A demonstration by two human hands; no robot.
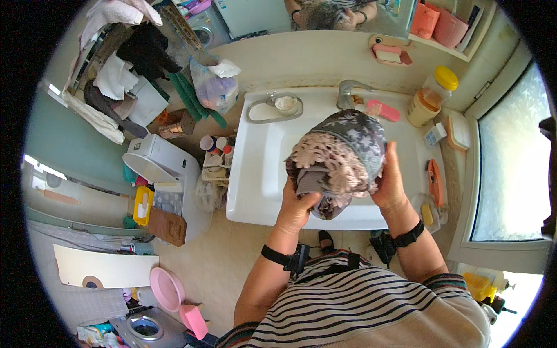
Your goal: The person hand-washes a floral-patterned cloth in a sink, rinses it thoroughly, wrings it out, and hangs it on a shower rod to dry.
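Both my hands hold a bundled dark grey floral cloth (364, 138) with beige-pink openwork lace over the white washbasin (246, 197). Its rounded shape looks somewhat like a hat, but I cannot tell its exact kind. My left hand (297, 207) grips the lower left side, thumb on top and fingers hidden beneath. On the right side, my right hand (390, 178) is wrapped around the edge with its thumb pointing up. Behind the bundle stands the metal faucet (351, 90), beside a pink soap dish (383, 110).
A jar with a yellow lid (445, 78) stands at the basin's back right. An orange case (435, 182) lies along the right rim. A grey looped band (255, 113) rests at the back left. Left of the basin are a small shelf (216, 173) and a white toilet (168, 153).
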